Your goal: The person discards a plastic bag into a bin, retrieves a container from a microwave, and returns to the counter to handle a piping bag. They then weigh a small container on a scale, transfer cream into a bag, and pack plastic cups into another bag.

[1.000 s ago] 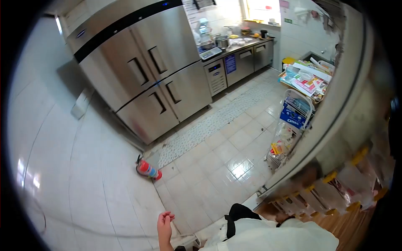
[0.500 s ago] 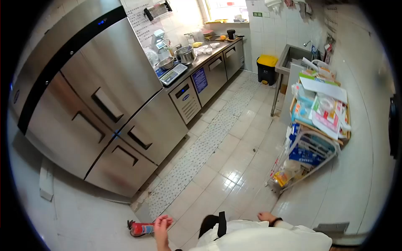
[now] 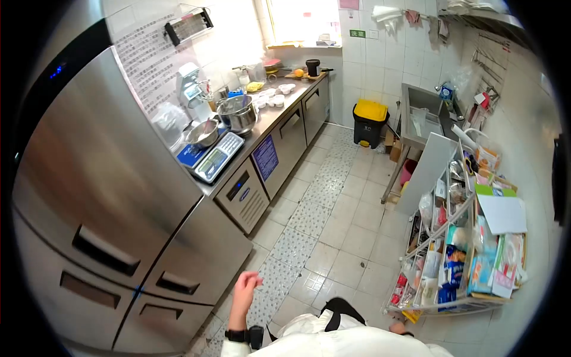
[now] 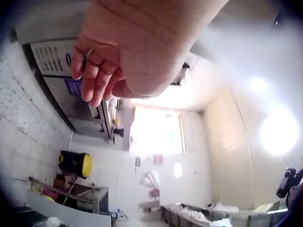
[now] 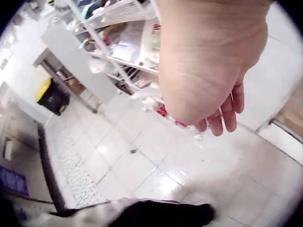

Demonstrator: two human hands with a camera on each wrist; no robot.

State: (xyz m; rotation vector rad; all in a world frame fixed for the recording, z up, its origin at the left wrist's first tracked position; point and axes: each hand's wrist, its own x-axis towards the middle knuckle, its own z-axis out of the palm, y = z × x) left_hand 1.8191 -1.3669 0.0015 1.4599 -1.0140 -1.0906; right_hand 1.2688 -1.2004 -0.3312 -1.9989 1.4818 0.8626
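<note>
My left hand (image 3: 245, 293) hangs in front of the body, over the patterned floor strip (image 3: 291, 247) in the head view. In the left wrist view its fingers (image 4: 97, 78) curl loosely with nothing in them. The steel refrigerator (image 3: 113, 196) stands nearest to it, on the left. Low by my right side, mostly hidden by the white sleeve and clothing, is my right hand (image 3: 397, 328). The right wrist view shows its relaxed fingers (image 5: 227, 116) holding nothing, beside the white wire rack (image 5: 118, 61).
A steel counter (image 3: 256, 140) along the left carries a digital scale (image 3: 219, 157), a pot (image 3: 238, 116) and small white cups. At the back are a yellow-lidded bin (image 3: 370, 122) and a sink (image 3: 407, 113). A loaded rack (image 3: 458, 309) lines the right wall.
The view has moved forward into the kitchen and turned; counter and rack look closer, and the fire extinguisher has left the view. Both hands stay empty.
</note>
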